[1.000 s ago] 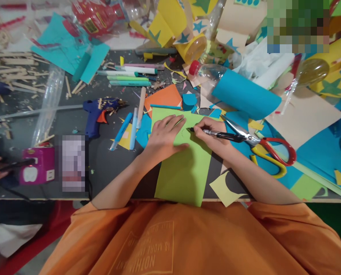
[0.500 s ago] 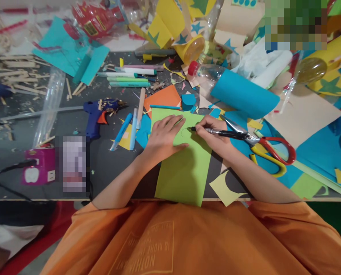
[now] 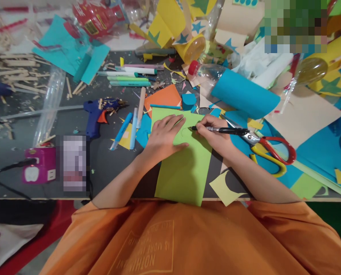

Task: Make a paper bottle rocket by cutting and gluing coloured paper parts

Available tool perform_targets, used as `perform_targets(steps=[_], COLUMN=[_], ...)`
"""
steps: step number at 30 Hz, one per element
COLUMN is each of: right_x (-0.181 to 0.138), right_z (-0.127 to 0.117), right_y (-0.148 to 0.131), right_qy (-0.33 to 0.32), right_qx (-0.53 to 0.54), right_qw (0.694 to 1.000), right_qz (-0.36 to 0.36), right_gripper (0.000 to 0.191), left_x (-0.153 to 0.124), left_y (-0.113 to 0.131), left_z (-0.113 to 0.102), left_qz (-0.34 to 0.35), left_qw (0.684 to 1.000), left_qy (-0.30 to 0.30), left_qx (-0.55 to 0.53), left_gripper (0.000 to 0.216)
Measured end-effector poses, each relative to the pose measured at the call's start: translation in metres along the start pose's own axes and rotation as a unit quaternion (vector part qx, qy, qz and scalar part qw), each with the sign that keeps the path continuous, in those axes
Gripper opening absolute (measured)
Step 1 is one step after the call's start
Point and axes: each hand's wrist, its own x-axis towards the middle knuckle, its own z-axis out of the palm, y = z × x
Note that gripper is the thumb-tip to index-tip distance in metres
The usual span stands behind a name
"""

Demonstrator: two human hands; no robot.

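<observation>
Green paper [image 3: 184,172] overhangs the tabletop [image 3: 113,168] edge; our left hand [image 3: 163,138] lies open on it. Our right hand [image 3: 214,133] grips a pen [image 3: 227,130] there, scissors [image 3: 254,139] crowding the paper's right.

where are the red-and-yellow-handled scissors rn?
Head view, right of centre: the red-and-yellow-handled metal scissors lie on blue paper right of the right hand, blades beside the black pen, below the blue-wrapped plastic bottle.

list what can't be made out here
Head view: drawn line on green paper, mostly under left hand; a short arc shows by the pen in right hand.
Head view: red container: label cut by top edge, too blurred to read.
Head view: left pixelated patch and top-right pixelated patch, blurred out.
</observation>
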Motion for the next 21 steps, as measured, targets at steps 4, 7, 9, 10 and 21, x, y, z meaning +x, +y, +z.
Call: perform_targets(steps=[4,7,9,10,21], right_x=[-0.0003,-0.0006,-0.0003,0.0,0.0012], right_z=[-0.0025,-0.0036,-0.0033,-0.0031,-0.0055], right_y=[-0.0023,-0.0028,-0.0024,-0.002,-0.0008], right_qy=[0.011,0.022,0.014,0.008,-0.009], right_qx=[0.009,0.023,0.025,0.023,0.022], right_qw=[1.0,0.999,0.999,1.0,0.999], right_qz=[-0.012,-0.018,-0.015,-0.013,-0.024], right_gripper=[0.021,0.021,0.021,0.022,0.022], left_x=[-0.0008,-0.0011,-0.001,-0.001,-0.001], left_y=[-0.0007,-0.001,-0.0011,-0.0012,-0.0012], left_z=[0.0007,0.0011,0.0013,0.0015,0.0013], left_qz=[0.0,0.003,0.005,0.006,0.007], left_qw=[1.0,1.0,1.0,1.0,1.0], left_qy=[0.002,0.002,-0.001,-0.001,0.013], left_qx=[0.001,0.001,0.001,0.001,-0.001], left_gripper=[0.071,0.072,0.072,0.073,0.068])
